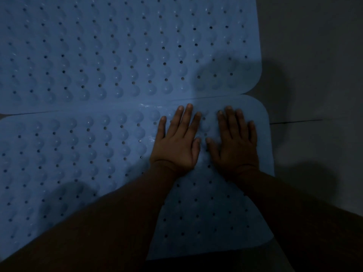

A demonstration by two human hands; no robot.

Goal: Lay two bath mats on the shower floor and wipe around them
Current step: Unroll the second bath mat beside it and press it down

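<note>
Grey floor (314,55) | both hands' fingers (184,118) flat on near mat (78,154)

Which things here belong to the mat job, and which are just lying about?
Belongs to the job:
far bath mat
near bath mat
left hand and right hand, flat on the near mat
shower floor

Lying about:
nothing visible

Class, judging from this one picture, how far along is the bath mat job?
Done: the far blue bath mat lies flat, and the near blue bath mat is down beside it, edges meeting. In hand: the left hand and right hand press flat on the near mat. Left: wiping the grey floor; no cloth is visible.
</note>
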